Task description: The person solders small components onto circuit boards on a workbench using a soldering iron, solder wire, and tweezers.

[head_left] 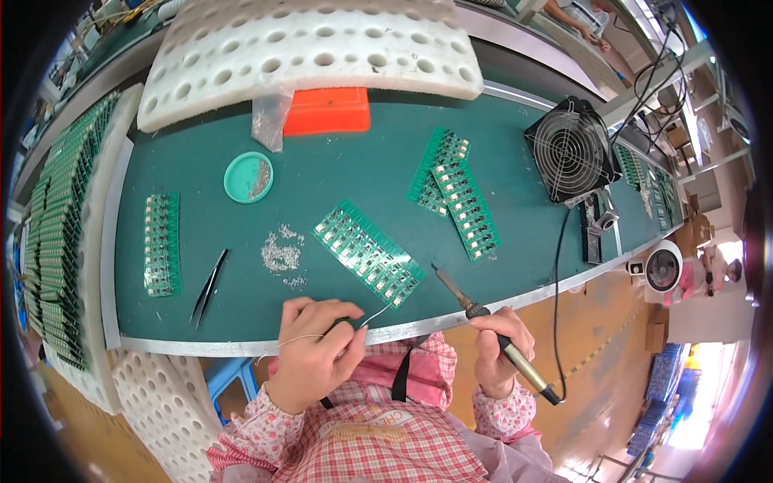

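My left hand [314, 348] pinches a thin solder wire [377, 312] at the near edge of the green bench mat [338, 173]; the wire's tip points toward a green circuit board panel [367, 251] lying diagonally just beyond. My right hand [495, 348] grips a soldering iron [467, 304] by its handle. The iron's tip hangs just right of that panel, apart from it. Its black cord [557, 266] runs up the mat toward the fan.
Two more board panels [456, 195] lie crossed farther back. Black tweezers [208, 286], a pile of small metal bits [280, 254], a green dish [248, 177], another panel [162, 243], an orange box [327, 110], a small black fan [570, 150] and white foam trays [314, 48] surround them.
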`<state>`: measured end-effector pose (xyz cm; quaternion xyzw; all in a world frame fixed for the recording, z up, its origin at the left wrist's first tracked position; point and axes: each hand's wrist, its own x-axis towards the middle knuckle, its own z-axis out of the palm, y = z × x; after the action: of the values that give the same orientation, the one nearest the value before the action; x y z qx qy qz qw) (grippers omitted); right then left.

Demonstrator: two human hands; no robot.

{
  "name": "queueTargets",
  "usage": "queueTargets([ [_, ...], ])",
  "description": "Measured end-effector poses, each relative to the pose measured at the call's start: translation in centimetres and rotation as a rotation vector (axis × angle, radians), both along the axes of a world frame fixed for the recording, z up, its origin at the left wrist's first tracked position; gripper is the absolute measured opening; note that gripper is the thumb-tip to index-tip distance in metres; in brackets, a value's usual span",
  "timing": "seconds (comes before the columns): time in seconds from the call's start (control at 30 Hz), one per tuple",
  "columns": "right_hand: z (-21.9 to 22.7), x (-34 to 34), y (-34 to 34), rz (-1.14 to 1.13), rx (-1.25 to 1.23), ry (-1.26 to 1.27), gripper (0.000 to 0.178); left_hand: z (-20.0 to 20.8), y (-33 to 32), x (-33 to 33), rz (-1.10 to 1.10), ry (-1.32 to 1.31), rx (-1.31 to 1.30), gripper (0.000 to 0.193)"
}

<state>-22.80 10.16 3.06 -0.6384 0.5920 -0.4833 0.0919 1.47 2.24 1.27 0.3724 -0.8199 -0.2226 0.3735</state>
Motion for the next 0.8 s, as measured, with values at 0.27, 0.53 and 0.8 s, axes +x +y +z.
queueTargets([
  [0.27, -1.5, 0.5, 1.3, 0.115, -0.152, 0.041, 0.019, -0.8, 0.9, -1.7, -0.076, 0.040, 0.027, 0.026],
  [0.53, -0.4, 0.5, 0.9, 0.218, -0.118, 0.177, 0.023, -1.3, 1.0, -2.1, -0.068, 0.024, 0.005, 0.021],
  [0.8, -0.8, 0.5, 0.7, 0.267, -0.109, 0.185, 0.024, -1.7, 1.2, -2.1, -0.050, -0.004, -0.011, 0.020],
])
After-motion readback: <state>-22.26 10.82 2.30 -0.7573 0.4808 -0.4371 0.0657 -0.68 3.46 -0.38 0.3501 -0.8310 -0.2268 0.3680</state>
